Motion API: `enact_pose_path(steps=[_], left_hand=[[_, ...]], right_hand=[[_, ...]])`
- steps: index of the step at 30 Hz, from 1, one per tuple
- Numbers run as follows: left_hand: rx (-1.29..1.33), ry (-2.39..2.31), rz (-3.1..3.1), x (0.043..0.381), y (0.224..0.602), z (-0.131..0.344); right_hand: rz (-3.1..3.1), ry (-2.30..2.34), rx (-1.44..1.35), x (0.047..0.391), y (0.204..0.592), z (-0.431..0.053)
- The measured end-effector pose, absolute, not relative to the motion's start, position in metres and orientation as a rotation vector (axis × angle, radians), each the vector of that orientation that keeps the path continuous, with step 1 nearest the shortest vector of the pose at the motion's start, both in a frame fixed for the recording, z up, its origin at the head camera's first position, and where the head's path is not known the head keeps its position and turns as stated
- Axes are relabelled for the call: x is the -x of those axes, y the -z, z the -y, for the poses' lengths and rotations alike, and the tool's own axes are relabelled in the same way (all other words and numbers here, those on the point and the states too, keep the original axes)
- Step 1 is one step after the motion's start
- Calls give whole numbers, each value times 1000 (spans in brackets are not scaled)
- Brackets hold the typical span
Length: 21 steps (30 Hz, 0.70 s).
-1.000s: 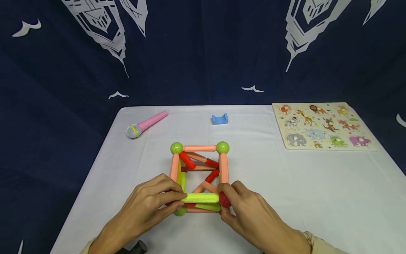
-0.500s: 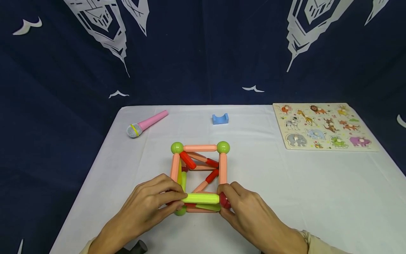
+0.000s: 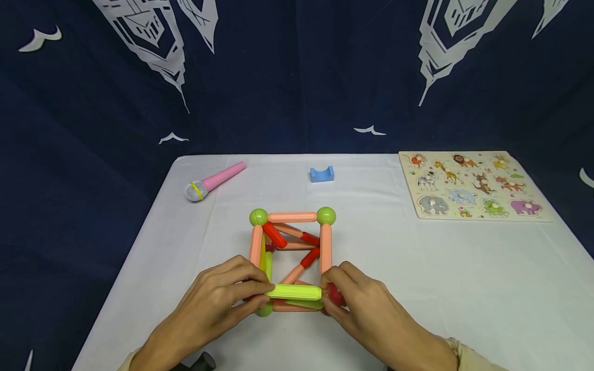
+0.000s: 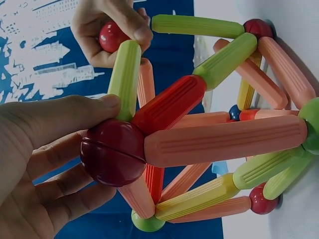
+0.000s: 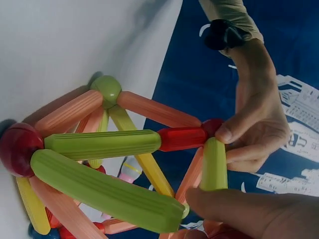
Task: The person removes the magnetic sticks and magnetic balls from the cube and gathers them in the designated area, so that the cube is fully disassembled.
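Observation:
A framework of magnetic rods and balls stands on the table, with a salmon rod point(image 3: 292, 217) and green balls point(image 3: 326, 215) at its far side. My left hand point(image 3: 218, 293) pinches the dark red ball point(image 4: 113, 152) at the near left corner. Its thumb also touches a yellow-green rod point(image 3: 294, 292) that runs from that ball toward the right. My right hand point(image 3: 371, 314) holds another red ball point(image 3: 335, 294) between thumb and fingers, just beyond that rod's right end. A curved green rod point(image 5: 107, 189) rises from a low red ball point(image 5: 20, 149), its upper end near the right hand.
A pink toy microphone point(image 3: 215, 181) lies at the back left of the white table point(image 3: 455, 288). A small blue block point(image 3: 322, 174) with a curved top sits at the back middle. An animal puzzle board point(image 3: 475, 185) occupies the back right. Dark patterned cloth point(image 3: 297, 77) hangs behind.
My right hand has shifted slightly right with the red ball, which now stands a little off the yellow-green rod's end. My left hand has stayed almost still.

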<state>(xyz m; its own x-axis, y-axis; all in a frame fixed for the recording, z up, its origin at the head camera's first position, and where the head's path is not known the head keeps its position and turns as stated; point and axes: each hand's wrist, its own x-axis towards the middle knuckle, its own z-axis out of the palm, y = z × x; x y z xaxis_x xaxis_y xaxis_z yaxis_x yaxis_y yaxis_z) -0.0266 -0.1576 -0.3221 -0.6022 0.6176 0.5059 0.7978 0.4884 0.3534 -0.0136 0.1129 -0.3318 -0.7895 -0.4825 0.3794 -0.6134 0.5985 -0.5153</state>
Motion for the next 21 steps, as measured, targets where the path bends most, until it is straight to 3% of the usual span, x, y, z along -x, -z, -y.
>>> enact_pose_path(steps=[12,21], left_hand=[[1209,814,2405,28,324,159],[1213,820,2400,28,324,158]], right_hand=[[2838,-1332,-770,20,311,-144],[2781,-1463,-727,54,323,-176]])
